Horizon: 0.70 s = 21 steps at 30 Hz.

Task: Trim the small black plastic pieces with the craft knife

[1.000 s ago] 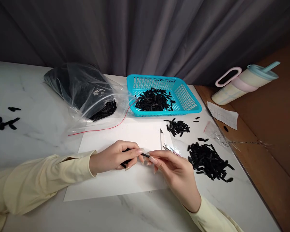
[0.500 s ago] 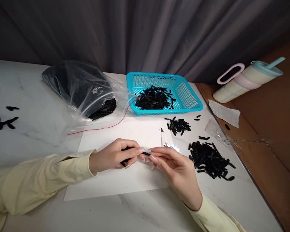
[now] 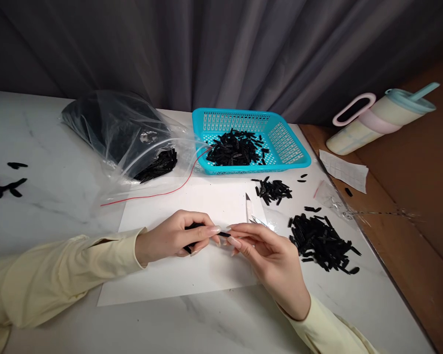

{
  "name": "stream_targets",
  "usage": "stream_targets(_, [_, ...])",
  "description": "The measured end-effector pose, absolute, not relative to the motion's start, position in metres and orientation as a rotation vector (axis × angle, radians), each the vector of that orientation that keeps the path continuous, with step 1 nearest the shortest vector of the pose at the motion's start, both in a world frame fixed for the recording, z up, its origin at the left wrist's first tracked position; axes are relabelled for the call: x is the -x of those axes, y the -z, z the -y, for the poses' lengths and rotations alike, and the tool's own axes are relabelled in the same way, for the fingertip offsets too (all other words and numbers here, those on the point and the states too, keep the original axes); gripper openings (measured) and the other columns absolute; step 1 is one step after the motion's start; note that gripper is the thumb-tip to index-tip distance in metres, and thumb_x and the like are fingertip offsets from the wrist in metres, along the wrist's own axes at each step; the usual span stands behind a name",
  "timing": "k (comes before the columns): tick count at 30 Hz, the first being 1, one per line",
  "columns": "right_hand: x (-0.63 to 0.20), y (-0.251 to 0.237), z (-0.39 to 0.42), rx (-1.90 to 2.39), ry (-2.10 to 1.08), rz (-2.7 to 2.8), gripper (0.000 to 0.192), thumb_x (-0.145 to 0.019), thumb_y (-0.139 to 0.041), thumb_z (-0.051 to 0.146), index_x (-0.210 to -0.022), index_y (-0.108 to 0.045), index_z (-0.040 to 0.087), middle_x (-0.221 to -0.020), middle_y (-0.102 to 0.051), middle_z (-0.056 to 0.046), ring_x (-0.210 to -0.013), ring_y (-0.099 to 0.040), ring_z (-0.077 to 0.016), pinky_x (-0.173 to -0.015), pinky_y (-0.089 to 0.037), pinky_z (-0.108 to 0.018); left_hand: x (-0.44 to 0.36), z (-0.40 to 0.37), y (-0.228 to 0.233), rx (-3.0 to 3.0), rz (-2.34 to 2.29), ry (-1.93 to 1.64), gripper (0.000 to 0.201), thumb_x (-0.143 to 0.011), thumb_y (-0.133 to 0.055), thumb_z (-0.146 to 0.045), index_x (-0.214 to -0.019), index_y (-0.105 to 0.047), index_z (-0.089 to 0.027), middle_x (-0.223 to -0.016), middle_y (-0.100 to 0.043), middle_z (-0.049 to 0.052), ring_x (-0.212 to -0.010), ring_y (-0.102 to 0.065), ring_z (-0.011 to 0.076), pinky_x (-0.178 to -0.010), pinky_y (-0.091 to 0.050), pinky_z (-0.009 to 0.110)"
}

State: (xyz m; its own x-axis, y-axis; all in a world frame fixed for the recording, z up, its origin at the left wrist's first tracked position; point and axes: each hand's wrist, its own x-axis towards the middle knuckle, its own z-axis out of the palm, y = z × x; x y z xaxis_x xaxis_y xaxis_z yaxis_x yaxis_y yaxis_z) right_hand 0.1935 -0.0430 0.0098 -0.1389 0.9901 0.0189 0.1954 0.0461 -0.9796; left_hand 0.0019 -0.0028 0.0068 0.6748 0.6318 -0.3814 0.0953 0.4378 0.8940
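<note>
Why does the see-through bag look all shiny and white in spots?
Head view: room light glares off the crinkled plastic bag; the white paper looks bright too; the hands cast only soft shadows; the table edge bends from lens distortion.

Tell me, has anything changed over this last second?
Hardly. The right hand turned a little, so the small scissors behind its fingers show less. Both hands stayed over the white sheet, the left hand holding the black piece they pinch between them. Basket, bag and piles unmoved.
</note>
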Motion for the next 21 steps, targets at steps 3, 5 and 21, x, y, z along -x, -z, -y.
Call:
stream_targets(3, [-0.1935,-0.0097,0.0432,1.257,-1.184,1.478,0.008,-0.079,-0.063,0.019,-0.086,-0.065,0.017,-0.080,-0.070,-0.004,-0.064,-0.066,-0.0138,-0.061,-0.059,-0.024,-0.0018,0.0025,-0.0061,-1.096,-0.793,-0.383,0.026,-0.085,-0.050,-0.037,-0.080,-0.059,-0.012,-0.048,-0.041,-0.007,-0.037,-0.026,0.0026,-0.034,-0.018,0.016])
stream_targets(5, [-0.1936,-0.0093,0.0436,1.254,-1.182,1.477,0.009,-0.078,-0.063,0.019,-0.087,-0.065,0.018,-0.081,-0.070,-0.004,-0.067,-0.067,-0.0146,-0.060,-0.059,-0.024,-0.0018,0.0027,-0.0065,-1.103,-0.794,-0.384,0.026,-0.085,-0.051,-0.036,-0.081,-0.059,-0.012,-0.048,-0.040,-0.007,-0.038,-0.027,0.0025,-0.035,-0.018,0.016])
stream_targets(21, [-0.1937,-0.0117,0.0441,1.294,-1.103,1.543,0.010,-0.078,-0.064,0.021,-0.088,-0.064,0.018,-0.080,-0.069,-0.005,-0.067,-0.066,-0.0157,-0.061,-0.059,-0.026,-0.0014,0.0024,-0.0040,-1.112,-0.802,-0.389,0.023,-0.083,-0.054,-0.037,-0.080,-0.055,-0.014,-0.049,-0.041,-0.008,-0.040,-0.028,0.0031,-0.036,-0.020,0.016])
